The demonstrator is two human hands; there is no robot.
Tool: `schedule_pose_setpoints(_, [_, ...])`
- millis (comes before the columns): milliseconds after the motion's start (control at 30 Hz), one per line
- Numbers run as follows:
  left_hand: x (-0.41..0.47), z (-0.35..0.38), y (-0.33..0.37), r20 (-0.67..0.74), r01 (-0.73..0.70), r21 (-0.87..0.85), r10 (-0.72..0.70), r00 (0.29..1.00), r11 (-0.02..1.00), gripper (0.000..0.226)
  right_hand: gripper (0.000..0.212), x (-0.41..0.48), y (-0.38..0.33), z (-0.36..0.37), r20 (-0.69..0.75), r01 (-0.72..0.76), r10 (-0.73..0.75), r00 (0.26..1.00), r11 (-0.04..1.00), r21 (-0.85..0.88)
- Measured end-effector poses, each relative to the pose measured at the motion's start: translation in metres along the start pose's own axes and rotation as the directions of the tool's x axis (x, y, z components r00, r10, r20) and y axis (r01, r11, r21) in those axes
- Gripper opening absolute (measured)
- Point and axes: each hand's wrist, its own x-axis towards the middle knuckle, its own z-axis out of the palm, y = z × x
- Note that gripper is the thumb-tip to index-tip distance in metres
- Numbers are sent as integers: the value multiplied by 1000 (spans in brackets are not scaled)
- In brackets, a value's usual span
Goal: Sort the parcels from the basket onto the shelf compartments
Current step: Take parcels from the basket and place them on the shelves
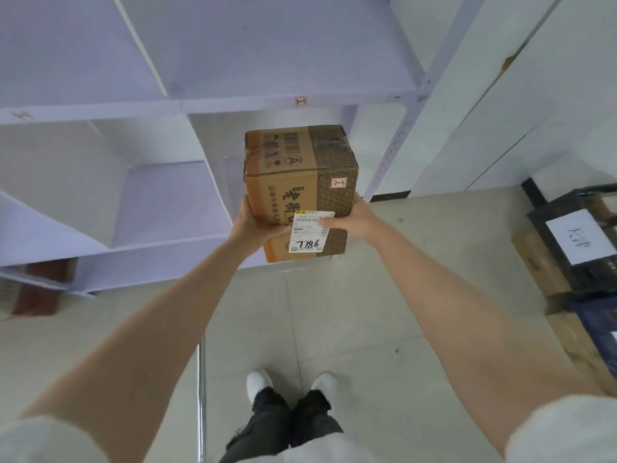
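Pale lilac shelf (207, 105) across the left and top, compartments open, small tag on its front edge. Left hand (257, 222) clamped on the near left side of a cardboard box (300, 182). Box held upright in the air, just in front of the shelf's right-hand compartment, shipping label (309, 233) facing back. Right hand (354, 218) gripping the box's right side, thumb on the label. Dark crate (574, 235) at far right on the floor.

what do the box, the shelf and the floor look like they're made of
The box looks like brown printed cardboard: folded flap edges, glossy clear tape over the top seam, and a paper label stuck on. The shelf seems to be painted metal, pale lilac and matte; its right upright has rows of punched holes. The floor looks like pale tile, with thin joint lines and a dull sheen.
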Motion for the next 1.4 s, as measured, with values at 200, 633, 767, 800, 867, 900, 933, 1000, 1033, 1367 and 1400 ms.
schedule_pose_setpoints(200, [33, -7, -13, -50, 31, 136, -24, 998, 990, 95, 88, 57, 18, 29, -55, -25, 22, 998, 998, -56])
schedule_pose_setpoints(633, [124, 22, -114, -276, 109, 98, -79, 958, 989, 64, 77, 180, 106, 74, -101, 54, -65, 993, 993, -101])
schedule_pose_setpoints(767, [141, 31, -142, -277, 97, 44, -81, 957, 994, 62, 72, 201, 131, 83, -108, 56, -65, 992, 995, -80])
schedule_pose_setpoints(800, [145, 32, -147, -279, 92, 42, -77, 957, 995, 61, 71, 205, 136, 86, -113, 56, -63, 992, 996, -71])
schedule_pose_setpoints(867, [153, 34, -156, -286, 76, 34, -64, 956, 997, 60, 68, 215, 144, 90, -121, 64, -69, 990, 997, -48])
schedule_pose_setpoints(900, [157, 34, -161, -294, 65, 29, -53, 954, 997, 60, 66, 220, 148, 93, -122, 75, -79, 989, 997, -36])
schedule_pose_setpoints(933, [160, 34, -165, -302, 50, 30, -39, 953, 998, 60, 66, 224, 151, 95, -125, 91, -94, 988, 995, -27])
schedule_pose_setpoints(1000, [164, 34, -170, -305, 20, 37, -8, 952, 999, 60, 67, 230, 155, 97, -135, 133, -135, 982, 991, -26])
schedule_pose_setpoints(1033, [166, 34, -171, -302, 8, 34, 3, 953, 999, 62, 67, 232, 157, 97, -135, 146, -149, 980, 989, -28])
schedule_pose_setpoints(1367, [170, 43, -180, -309, 21, 30, -11, 951, 999, 72, 67, 232, 171, 108, -220, 156, -147, 964, 988, 23])
schedule_pose_setpoints(1400, [172, 43, -180, -318, 20, 21, -12, 948, 1000, 70, 67, 234, 171, 108, -231, 158, -150, 961, 987, 16])
